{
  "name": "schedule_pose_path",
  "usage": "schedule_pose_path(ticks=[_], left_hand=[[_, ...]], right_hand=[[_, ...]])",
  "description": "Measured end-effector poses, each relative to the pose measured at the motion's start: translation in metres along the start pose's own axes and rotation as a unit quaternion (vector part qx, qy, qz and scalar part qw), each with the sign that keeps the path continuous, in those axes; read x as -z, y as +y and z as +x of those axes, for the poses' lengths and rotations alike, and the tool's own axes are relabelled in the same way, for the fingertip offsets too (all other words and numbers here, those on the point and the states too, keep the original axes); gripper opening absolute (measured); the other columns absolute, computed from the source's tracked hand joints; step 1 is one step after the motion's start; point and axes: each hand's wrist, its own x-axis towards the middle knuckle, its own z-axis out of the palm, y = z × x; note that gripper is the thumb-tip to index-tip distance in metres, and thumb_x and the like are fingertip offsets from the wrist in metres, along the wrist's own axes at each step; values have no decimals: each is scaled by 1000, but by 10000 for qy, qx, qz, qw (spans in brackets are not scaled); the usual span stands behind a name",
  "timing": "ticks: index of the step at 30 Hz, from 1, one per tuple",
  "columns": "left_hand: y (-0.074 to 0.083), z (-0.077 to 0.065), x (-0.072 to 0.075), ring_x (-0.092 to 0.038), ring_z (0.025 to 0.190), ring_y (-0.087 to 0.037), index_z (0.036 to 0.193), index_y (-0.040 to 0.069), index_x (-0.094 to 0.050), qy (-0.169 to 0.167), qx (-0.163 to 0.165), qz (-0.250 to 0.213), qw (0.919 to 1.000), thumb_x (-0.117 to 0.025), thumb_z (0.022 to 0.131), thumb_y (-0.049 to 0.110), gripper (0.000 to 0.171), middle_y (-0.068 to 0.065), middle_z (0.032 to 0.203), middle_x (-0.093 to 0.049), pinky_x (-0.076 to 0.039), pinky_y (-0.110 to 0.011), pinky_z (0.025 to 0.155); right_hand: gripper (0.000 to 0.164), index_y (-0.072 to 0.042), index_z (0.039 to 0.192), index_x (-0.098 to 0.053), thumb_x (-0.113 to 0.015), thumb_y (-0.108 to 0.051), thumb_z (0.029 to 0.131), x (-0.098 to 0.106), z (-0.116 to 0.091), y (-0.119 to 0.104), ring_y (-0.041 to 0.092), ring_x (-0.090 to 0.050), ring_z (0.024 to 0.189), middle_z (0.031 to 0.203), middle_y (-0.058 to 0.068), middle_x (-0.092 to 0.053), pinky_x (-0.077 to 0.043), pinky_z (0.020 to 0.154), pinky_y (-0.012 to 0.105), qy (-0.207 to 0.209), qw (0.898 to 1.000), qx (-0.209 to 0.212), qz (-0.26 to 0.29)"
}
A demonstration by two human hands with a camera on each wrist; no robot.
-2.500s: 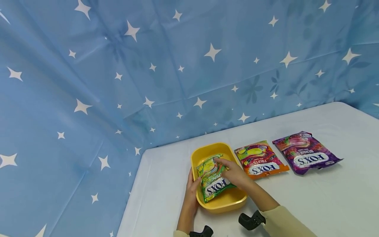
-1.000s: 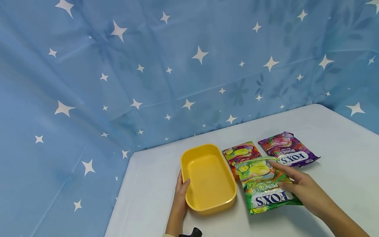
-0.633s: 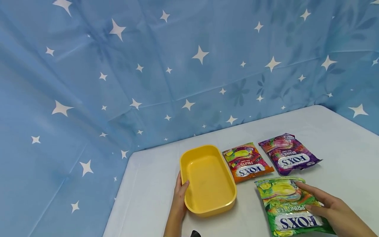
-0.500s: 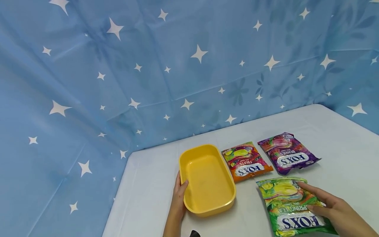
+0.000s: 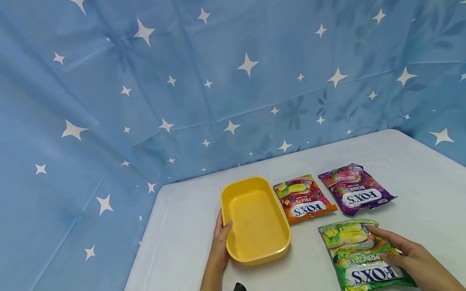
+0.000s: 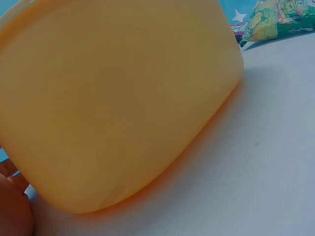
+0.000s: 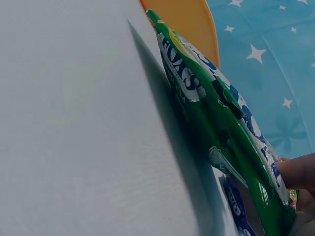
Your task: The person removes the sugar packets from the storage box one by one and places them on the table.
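A yellow plastic tub [image 5: 256, 224] stands on the white-covered table with nothing inside. At its left side my left hand [image 5: 219, 242] grips the wall, thumb over the rim and fingers outside. Front right, my right hand [image 5: 411, 256] holds a green FOX'S Spring Tea candy bag [image 5: 349, 252] by its right side. In the right wrist view this candy bag [image 7: 211, 113] is tilted, its shadow falling on the table beside it. The left wrist view is mostly filled by the tub's outer wall [image 6: 118, 108], with part of the left hand [image 6: 15, 201] at the edge.
An orange-red Fruits candy bag [image 5: 305, 199] lies just right of the tub. Farther right lies a purple Berries candy bag [image 5: 356, 189]. A blue star-patterned curtain [image 5: 204, 101] hangs behind the table [image 5: 182, 242].
My right hand has taken the green candy bag out of the tub and carried it right and toward the front, past the Fruits bag. The left hand stays at the tub's side.
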Motion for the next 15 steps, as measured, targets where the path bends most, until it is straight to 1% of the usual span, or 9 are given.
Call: schedule_pose_path(ticks=[1, 3, 5, 6, 7, 11, 15], left_hand=[[0, 0, 0, -14, 141, -22, 148, 23, -8, 0, 9, -9, 10000, -38, 95, 22, 61, 1, 155, -8, -11, -44, 115], [0, 0, 0, -14, 141, -23, 148, 22, -7, -7, -1, 0, 10000, -38, 95, 22, 61, 0, 155, -8, -11, -45, 115], [0, 0, 0, -14, 141, -23, 148, 22, -7, 0, 3, 22, 10000, -38, 95, 23, 61, -1, 155, -8, -11, -45, 115], [0, 0, 0, -14, 141, -24, 148, 22, -7, 2, 6, 31, 10000, -38, 95, 22, 61, -1, 155, -8, -11, -46, 115], [0, 0, 0, -14, 141, -24, 148, 22, -7, 4, 5, 35, 10000, -38, 95, 22, 61, -1, 155, -8, -11, -46, 115], [0, 0, 0, -12, 141, -23, 148, 22, -8, 30, 27, 59, 10000, -38, 95, 22, 61, -1, 155, -7, -10, -46, 115], [0, 0, 0, -12, 141, -23, 148, 22, -8, 44, 44, 74, 10000, -38, 95, 22, 61, 0, 155, -8, -10, -46, 115]], right_hand=[[64, -43, 140, -24, -49, -13, 89, 0, 0, 0, 18, -59, 83, 140, 38, -14, -55, 74, 35, -4, 10000, 25, -63], [64, -30, 145, -21, -49, -14, 89, 0, 1, -1, 18, -58, 83, 139, 39, -13, -55, 74, 35, 4, 9998, 52, -215], [65, -22, 146, -19, -49, -15, 90, 0, 0, -2, 17, -57, 83, 139, 39, -12, -55, 74, 34, 4, 9990, 110, -429], [64, -14, 146, -18, -49, -16, 90, 0, 0, -3, 17, -57, 84, 139, 40, -11, -55, 73, 33, -1, 9984, 148, -554], [65, -10, 145, -17, -49, -16, 90, -1, 0, -3, 16, -56, 85, 139, 40, -10, -55, 73, 33, -5, 9977, 179, -650], [65, -2, 144, -15, -49, -16, 90, -2, -1, -5, 16, -54, 87, 137, 42, -12, -54, 73, 32, 24, 9946, 279, -1003], [65, 0, 143, -17, -51, -16, 89, -3, 0, -5, 18, -54, 89, 135, 43, -15, -55, 75, 36, 111, 9910, 299, -1298]])
